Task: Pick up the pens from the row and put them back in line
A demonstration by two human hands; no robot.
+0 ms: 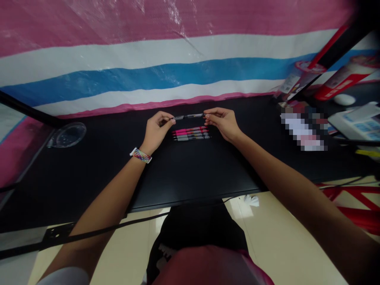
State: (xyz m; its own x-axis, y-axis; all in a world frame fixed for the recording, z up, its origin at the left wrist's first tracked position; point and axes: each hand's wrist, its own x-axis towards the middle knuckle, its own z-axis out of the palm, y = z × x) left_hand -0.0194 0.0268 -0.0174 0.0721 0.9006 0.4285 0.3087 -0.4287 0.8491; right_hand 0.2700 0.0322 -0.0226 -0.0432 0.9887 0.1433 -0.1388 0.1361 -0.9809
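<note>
Row of pens (191, 133) on desk (190, 174), grey pen (189, 116) pinched between both hands

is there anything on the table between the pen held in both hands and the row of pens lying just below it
Nothing visible: the pen, held at its ends by the left hand and right hand, hangs over bare black table just behind the row of pens.

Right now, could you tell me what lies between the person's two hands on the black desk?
In the head view, a grey pen spans from left hand to right hand; a row of pens lies just below it.
</note>
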